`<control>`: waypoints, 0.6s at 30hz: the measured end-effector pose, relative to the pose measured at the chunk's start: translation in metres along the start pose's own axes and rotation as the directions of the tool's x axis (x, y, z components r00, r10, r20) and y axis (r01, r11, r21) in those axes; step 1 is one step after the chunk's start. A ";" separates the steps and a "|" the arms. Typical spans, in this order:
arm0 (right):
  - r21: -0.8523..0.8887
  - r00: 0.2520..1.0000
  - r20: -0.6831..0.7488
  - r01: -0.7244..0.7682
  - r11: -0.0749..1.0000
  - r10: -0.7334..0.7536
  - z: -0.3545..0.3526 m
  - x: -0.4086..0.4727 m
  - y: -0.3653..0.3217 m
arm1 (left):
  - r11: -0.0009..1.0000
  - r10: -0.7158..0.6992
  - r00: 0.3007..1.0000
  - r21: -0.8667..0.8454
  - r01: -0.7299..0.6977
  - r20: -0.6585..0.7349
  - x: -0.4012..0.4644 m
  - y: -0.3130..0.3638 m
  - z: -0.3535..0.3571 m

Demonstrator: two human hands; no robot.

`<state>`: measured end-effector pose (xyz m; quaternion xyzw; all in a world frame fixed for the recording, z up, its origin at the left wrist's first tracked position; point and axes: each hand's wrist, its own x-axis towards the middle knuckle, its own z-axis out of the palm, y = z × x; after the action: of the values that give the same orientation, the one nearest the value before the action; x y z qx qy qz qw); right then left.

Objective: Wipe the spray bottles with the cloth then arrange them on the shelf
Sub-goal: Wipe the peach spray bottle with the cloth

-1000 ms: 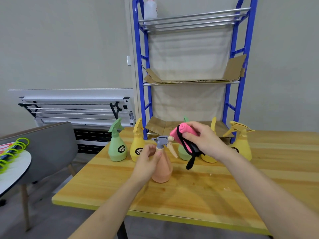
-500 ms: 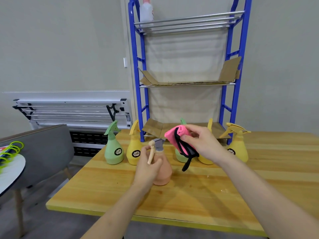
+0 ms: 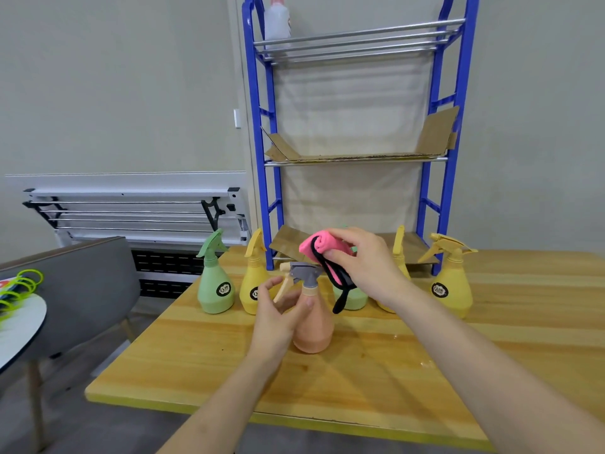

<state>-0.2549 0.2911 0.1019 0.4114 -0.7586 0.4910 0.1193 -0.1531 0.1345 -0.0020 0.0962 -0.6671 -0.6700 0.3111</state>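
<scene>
The blue shelf [image 3: 270, 132], a metal frame with steel rails and cardboard liners, stands at the back of the wooden surface [image 3: 376, 365], whose top is smooth and pale with a yellow edge. One white bottle [image 3: 277, 21] stands on the top tier; five bottles stand on the surface.

Wiping looks to be the step in hand. The peach bottle [image 3: 314, 329], a matte plastic teardrop with a grey sprayer, stands upright nearest the person. The left hand [image 3: 278, 316] grips its neck, thumb against it, fingers behind the trigger. The right hand [image 3: 363, 263] pinches the cloth [image 3: 322, 245], a soft pink roll with black trim dangling, just above and beside the sprayer; whether they touch I cannot tell.

Next, I judge, the cloth must rub the sprayer and body while the left hand steadies the bottle.
</scene>
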 end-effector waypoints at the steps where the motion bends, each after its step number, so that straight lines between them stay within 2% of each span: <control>1: -0.022 1.000 0.027 0.013 1.000 -0.012 0.001 0.002 -0.001 | 1.000 -0.011 1.000 -0.005 0.011 0.012 0.001 -0.002 -0.001; 5: -0.087 0.958 0.288 0.023 0.996 0.003 0.008 0.005 -0.004 | 1.000 -0.009 0.996 0.013 0.008 0.088 0.004 -0.002 -0.001; 7: -0.114 0.932 0.362 0.017 0.993 0.026 0.015 0.005 -0.003 | 1.000 0.003 0.994 0.020 -0.005 0.112 0.003 -0.001 0.000; 14: -0.169 0.978 0.206 0.043 0.985 -0.007 0.036 0.000 0.007 | 0.994 0.077 0.990 0.067 -0.085 0.114 0.002 -0.002 0.002; 16: -0.200 0.975 0.222 0.070 0.977 -0.024 0.035 0.002 0.010 | 0.994 0.073 0.991 0.073 -0.082 0.116 0.003 -0.003 0.000; 18: -0.179 0.951 0.309 0.079 0.981 -0.021 0.027 0.006 0.011 | 0.995 0.058 0.991 0.080 -0.068 0.123 0.006 -0.006 -0.003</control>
<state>-0.2612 0.2675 0.0853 0.4884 -0.8003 0.3439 0.0515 -0.1575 0.1286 -0.0059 0.0476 -0.7149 -0.6359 0.2869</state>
